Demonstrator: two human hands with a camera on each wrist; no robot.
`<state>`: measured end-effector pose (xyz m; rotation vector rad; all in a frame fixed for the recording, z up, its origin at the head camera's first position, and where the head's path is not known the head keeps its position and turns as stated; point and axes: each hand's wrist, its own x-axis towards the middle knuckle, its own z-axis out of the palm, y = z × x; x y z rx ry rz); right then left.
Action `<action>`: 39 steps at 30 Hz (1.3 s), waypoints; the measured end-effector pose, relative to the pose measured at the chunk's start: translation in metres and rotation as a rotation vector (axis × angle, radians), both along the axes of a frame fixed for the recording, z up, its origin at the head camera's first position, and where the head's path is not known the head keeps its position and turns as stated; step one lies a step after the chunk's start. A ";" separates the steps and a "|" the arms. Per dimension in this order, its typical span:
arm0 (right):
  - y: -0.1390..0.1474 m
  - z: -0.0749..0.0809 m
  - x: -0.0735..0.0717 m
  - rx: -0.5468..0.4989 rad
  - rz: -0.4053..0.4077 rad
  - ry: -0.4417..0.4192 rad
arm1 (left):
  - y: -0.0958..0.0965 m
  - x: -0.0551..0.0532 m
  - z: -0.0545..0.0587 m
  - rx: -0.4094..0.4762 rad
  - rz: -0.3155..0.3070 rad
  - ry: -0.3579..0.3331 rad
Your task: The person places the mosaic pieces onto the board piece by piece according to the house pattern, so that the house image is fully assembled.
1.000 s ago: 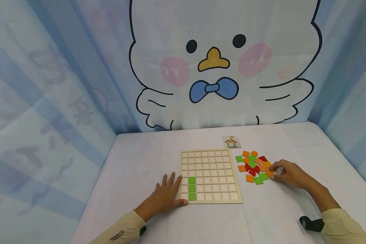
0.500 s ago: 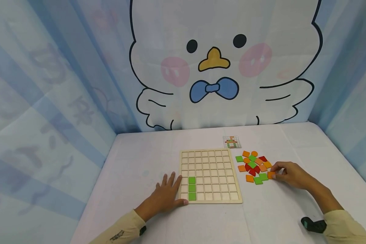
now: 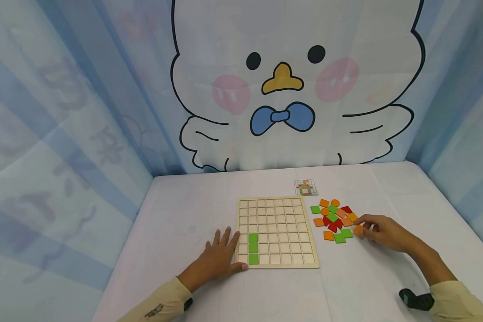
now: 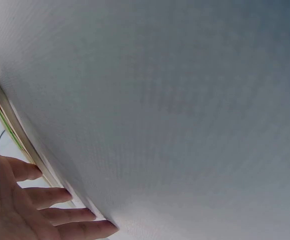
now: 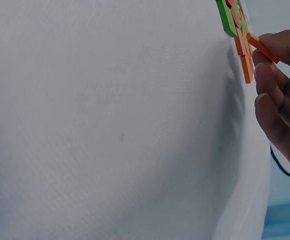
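Observation:
My right hand [image 3: 387, 232] pinches an orange square tile [image 3: 358, 230] between thumb and fingers at the right side of a loose tile pile. In the right wrist view that orange tile [image 5: 263, 48] is tilted, with the thumb on one face. Fingers spread, my left hand [image 3: 217, 259] rests along the left edge of a wooden grid board [image 3: 277, 267], the thumb at its lower left corner. Three green square tiles [image 3: 253, 248] lie in a column in the board's second column. Around the pinched tile lie green tiles [image 3: 340, 238], a red tile [image 3: 346, 209] and other orange tiles [image 3: 328, 235].
Behind the board lies a small pattern card [image 3: 306, 187] with a coloured figure on a grid. A white cloth covers the table [image 3: 177, 214]. At the back hangs a printed curtain [image 3: 281, 147]. A black strap-like object [image 3: 416, 299] shows by the right sleeve.
The orange tile at the pile's right edge has tilted up in my right hand's pinch, and the hand has shifted slightly toward me. My left hand and the board have stayed put.

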<state>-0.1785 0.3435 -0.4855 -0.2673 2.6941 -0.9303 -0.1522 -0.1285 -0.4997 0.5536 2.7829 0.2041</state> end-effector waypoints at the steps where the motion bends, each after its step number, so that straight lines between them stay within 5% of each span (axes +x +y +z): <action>1: 0.000 0.000 0.000 -0.004 -0.001 0.005 | 0.000 0.000 0.000 0.001 0.000 -0.001; 28: -0.023 0.004 0.004 -0.148 -0.001 -0.094 | -0.002 -0.001 -0.002 0.002 -0.008 0.001; 39: -0.041 0.002 0.002 -0.178 -0.004 -0.032 | -0.002 -0.001 -0.004 -0.009 -0.006 0.002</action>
